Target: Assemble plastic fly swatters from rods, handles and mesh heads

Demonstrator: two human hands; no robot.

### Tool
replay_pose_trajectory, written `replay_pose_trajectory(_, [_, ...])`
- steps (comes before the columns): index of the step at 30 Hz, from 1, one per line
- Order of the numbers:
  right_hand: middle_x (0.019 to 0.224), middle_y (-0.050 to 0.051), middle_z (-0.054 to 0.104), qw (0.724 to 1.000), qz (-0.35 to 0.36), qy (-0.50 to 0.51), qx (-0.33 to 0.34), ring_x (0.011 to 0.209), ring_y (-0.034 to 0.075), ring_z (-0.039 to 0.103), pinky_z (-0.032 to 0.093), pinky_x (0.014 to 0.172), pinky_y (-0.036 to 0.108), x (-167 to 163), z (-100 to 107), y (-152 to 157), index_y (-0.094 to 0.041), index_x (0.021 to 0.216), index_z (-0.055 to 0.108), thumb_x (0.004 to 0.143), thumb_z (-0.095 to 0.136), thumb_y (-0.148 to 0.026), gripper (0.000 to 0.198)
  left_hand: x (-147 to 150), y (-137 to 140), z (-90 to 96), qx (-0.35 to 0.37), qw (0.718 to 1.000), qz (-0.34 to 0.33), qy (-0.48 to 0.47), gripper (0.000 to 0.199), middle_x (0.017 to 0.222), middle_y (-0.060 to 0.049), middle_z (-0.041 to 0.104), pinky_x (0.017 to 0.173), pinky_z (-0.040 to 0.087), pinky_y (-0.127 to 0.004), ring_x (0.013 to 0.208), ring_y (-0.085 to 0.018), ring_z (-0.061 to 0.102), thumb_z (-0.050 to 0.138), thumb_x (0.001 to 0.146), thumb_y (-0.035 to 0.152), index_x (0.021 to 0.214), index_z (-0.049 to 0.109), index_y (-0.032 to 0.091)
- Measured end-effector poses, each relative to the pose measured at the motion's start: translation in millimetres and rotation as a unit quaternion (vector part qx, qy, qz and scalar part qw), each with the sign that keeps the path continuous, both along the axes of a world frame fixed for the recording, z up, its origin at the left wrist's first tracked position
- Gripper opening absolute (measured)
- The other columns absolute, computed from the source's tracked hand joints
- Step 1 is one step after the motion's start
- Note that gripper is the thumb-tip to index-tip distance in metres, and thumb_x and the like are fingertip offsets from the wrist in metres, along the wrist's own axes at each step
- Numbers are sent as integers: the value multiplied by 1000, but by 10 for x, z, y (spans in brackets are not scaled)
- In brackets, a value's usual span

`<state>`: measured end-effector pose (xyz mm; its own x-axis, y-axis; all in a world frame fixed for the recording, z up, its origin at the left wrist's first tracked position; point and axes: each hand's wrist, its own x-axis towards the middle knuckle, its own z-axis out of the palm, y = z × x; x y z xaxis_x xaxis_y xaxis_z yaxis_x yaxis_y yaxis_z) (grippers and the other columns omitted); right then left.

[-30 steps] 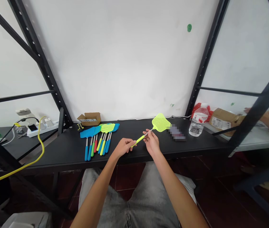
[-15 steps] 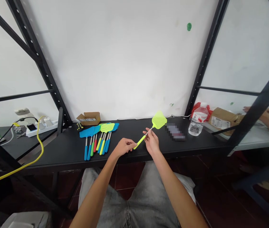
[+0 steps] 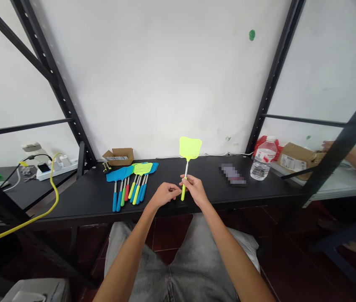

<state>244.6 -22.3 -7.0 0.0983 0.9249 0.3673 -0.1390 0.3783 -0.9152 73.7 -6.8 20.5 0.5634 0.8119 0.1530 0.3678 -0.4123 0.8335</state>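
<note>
A yellow-green fly swatter (image 3: 190, 147) with a metal shaft and a yellow-green grip stands almost upright above the black table. My right hand (image 3: 196, 191) pinches it where the shaft meets the grip. Close by on the left is my left hand (image 3: 166, 193), fingers curled and thumb against forefinger. Its fingertips come right up to the grip's side; whether they touch it or pinch something small, I cannot tell. Several more fly swatters (image 3: 121, 174) lie in an overlapping row to the left, with blue, green and yellow-green heads and blue, green, red and yellow-green grips.
The black table (image 3: 83, 193) runs along a white wall. Behind the row sit a small open cardboard box (image 3: 119, 157) and a black-and-yellow object (image 3: 106, 167). At right are a blurred phone-like item (image 3: 233, 175) and a water bottle (image 3: 263, 159). A yellow cable (image 3: 53, 188) hangs at left.
The held fly swatter has swung from leaning right to nearly upright, its head moving left. My right hand has shifted slightly left with it. My left hand has barely moved.
</note>
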Motion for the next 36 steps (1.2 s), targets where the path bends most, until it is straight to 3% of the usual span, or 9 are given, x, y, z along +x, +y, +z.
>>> replay_pose_trajectory(19, [78,4,68,998,-3,63,-21,71,17,59,44,62,28,33,30,-21,-19,104,70,78,70,-50,40,0,21,-41,5,1000,2,-6,36,56,1,56,45,34,-19,45,-8,44,57,80,45,85,73,12])
replay_pose_trajectory(27, [82,6,70,989,1,141,-45,68,16,58,46,64,30,55,70,-14,-18,105,67,73,73,-49,45,-4,-7,-16,3,1000,0,-13,38,56,0,56,45,35,-19,46,-8,45,59,80,46,86,74,12])
replay_pose_trajectory(36, [95,6,73,975,36,202,-87,73,21,63,49,66,36,257,43,41,-26,100,61,71,75,-43,37,-22,-44,15,13,1000,2,-15,39,57,-1,57,46,37,-20,50,-11,49,59,80,48,85,74,12])
